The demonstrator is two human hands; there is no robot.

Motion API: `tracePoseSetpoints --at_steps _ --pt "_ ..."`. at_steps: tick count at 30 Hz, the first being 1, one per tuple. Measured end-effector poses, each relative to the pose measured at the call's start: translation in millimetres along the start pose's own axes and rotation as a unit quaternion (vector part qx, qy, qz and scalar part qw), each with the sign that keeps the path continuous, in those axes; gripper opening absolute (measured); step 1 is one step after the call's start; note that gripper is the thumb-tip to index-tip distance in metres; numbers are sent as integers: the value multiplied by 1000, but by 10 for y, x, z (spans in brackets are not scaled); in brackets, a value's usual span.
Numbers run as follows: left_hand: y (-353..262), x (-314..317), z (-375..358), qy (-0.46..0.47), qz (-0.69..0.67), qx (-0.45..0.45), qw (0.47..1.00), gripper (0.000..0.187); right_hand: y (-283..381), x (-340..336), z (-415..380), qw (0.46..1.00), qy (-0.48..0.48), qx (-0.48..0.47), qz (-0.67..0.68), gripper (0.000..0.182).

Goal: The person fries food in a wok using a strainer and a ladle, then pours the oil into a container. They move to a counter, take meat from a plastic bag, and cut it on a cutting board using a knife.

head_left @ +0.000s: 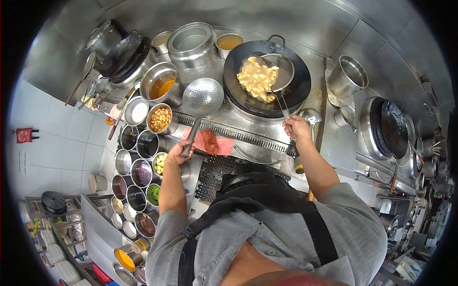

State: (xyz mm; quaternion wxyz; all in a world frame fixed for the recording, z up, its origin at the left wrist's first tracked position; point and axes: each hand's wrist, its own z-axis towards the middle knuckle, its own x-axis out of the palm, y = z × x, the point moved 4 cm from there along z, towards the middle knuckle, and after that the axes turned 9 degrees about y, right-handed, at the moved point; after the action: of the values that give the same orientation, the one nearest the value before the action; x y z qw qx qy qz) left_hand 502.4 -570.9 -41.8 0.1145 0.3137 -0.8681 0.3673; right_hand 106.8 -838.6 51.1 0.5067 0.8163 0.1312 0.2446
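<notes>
My right hand (296, 127) is closed around the handle of a round wire strainer (279, 71), whose basket is in the large black wok (234, 97). Pale yellow chunks of food (257, 78) lie in bubbling liquid in the wok, beside and partly against the strainer. My left hand (182, 150) grips the dark handle of a perforated skimmer (203, 97). The skimmer's round head is over the steel counter, left of the wok, with nothing on it. Near my left hand lies a red cloth (210, 141) on the front edge of the stove.
Steel pots with brown liquid (162, 88) and fried pieces (159, 118) stand left of the skimmer. Several ingredient tins (141, 172) line the left side. A large pot (191, 38) is behind; a ladle (310, 116) lies right of the wok. More woks (394, 128) stand far right.
</notes>
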Motion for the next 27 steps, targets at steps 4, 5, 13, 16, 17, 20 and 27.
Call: tracePoseSetpoints --at_steps 4,5,13,16,17,20,27 --pt "11 297 66 58 -53 47 996 14 79 104 200 999 44 -7 -8 9" --pt "38 362 93 67 -52 62 994 14 96 105 173 999 48 -4 -7 9" --pt "-60 779 -407 -9 21 141 990 17 168 -161 -287 991 58 26 -115 21" --pt "-186 892 -494 -38 56 146 987 20 235 -145 -316 986 66 11 -152 17" --pt "-240 930 -505 -52 78 145 985 21 267 -120 -260 983 58 7 -173 15" --pt "-372 1025 -425 -64 98 140 983 24 313 -80 -34 978 56 -12 -200 12" --pt "-556 1189 -402 -74 133 157 976 21 482 -5 -65 974 90 -26 -205 11"
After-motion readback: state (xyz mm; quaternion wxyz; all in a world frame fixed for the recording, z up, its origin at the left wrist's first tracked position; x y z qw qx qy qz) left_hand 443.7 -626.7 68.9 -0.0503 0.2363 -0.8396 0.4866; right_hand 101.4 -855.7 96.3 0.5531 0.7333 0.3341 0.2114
